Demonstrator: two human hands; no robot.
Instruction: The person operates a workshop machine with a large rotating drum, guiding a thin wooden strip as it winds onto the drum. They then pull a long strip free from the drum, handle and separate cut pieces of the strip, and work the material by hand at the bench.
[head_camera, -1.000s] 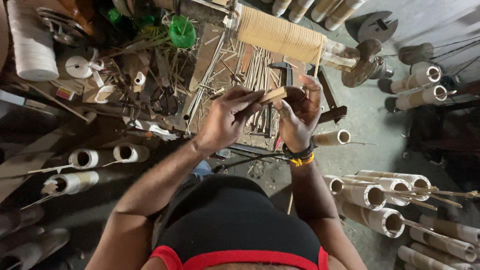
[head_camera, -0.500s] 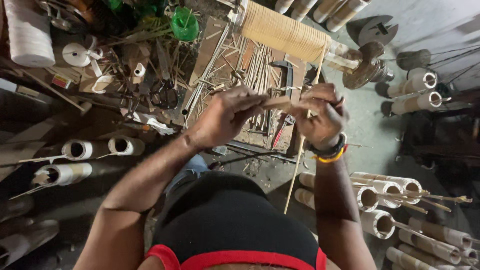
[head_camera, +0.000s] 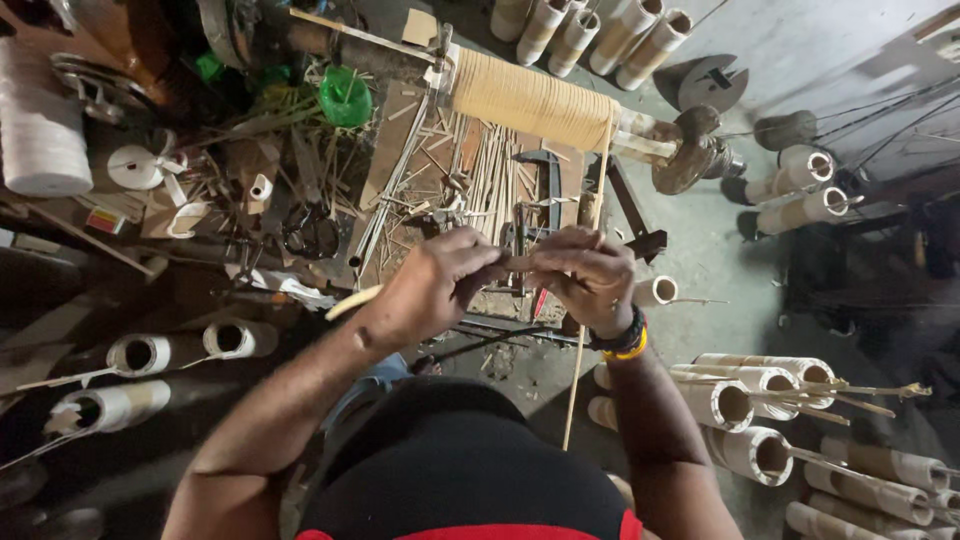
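Centrally: left hand (head_camera: 430, 285) and right hand (head_camera: 585, 275) pinched shut on thin cane strip (head_camera: 578, 370) — best kept taut, fed evenly toward far wound spool (head_camera: 530, 98).

A green plastic cup (head_camera: 346, 97) sat at the far side of my cluttered bench, with a fat white spool (head_camera: 40, 130) at the far left. Pale tubes (head_camera: 180, 348) lay on the floor to my left, and more tubes (head_camera: 745, 400) were piled near my right. A black metal stand (head_camera: 712, 82) stood far right.
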